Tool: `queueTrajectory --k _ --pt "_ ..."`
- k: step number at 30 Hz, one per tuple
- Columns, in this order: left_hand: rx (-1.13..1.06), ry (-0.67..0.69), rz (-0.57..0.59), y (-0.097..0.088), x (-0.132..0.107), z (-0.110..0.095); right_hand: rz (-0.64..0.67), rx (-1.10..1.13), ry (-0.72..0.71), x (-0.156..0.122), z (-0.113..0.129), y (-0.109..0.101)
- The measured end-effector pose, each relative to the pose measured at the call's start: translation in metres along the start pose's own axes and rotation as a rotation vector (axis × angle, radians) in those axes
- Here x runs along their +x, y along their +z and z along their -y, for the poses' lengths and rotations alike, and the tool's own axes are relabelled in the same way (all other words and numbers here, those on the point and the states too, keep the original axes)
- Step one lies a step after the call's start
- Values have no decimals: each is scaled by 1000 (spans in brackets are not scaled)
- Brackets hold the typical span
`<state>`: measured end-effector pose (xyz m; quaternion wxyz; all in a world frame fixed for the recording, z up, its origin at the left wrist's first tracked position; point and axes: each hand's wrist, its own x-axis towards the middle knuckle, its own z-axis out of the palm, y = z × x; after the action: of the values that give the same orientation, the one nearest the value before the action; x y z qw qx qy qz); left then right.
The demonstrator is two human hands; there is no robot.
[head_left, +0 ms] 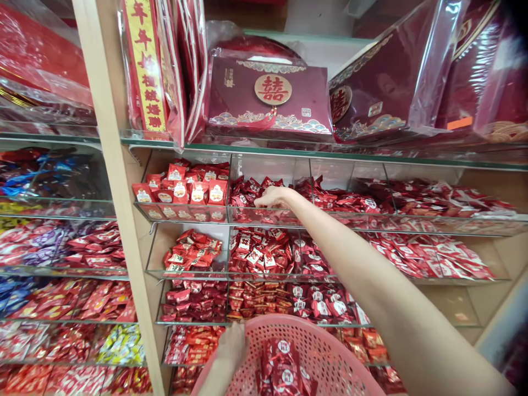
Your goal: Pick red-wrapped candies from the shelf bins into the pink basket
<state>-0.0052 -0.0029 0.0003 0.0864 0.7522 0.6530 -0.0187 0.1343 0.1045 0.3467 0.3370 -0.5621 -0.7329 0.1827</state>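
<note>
My right hand (274, 197) reaches over the clear front lip of an upper compartment, in among dark red wrapped candies (246, 192). Its fingers are curled and partly hidden, so what they hold cannot be made out. Down at the bottom, my left hand (233, 345) is closed on the rim of a pink perforated plastic basket (324, 335). Inside the basket lie several dark red candy packets (284, 360) with round white labels.
Glass-edged shelves (330, 157) hold rows of divided candy bins. Red packets (177, 190) fill the bin left of my right hand. Maroon gift bags (270, 113) stand on the shelf above. A wooden upright (119, 181) separates another candy rack at the left.
</note>
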Motion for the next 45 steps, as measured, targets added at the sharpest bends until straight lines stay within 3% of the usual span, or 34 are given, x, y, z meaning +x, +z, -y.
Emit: queueTrajectory --k 3,6,10,12,15,19,22,24,27,34,41,45 --pt "-8 -23 -2 -7 -4 -4 89 -18 140 -12 3 -16" --pt "-11 -27 3 -11 -5 -6 51 139 121 -27 3 -39" --pt "-13 -9 6 -11 -4 -5 8 447 -47 -64 -8 -69" --pt "-8 -6 3 -10 -4 -5 66 561 -137 -92 -21 -70" --pt "-9 -6 -5 -10 -5 -6 271 604 -92 -139 -59 -39" --pt "-3 4 1 -10 -8 -9 626 616 150 -186 -138 51" --pt "5 14 -3 -8 -9 -9 658 434 254 -204 -194 113" --pt "7 18 -5 -7 -9 -8 625 285 198 -211 -220 136" --pt "3 16 -8 -7 -9 -6 626 164 97 -219 -245 147" --pt "-17 8 16 -12 -9 -5 737 -81 32 -239 -276 137" --pt "14 34 -4 -6 -5 -4 550 -294 46 -255 -267 131" --pt "-1 26 -6 -5 -4 -4 537 -345 120 -257 -260 134"
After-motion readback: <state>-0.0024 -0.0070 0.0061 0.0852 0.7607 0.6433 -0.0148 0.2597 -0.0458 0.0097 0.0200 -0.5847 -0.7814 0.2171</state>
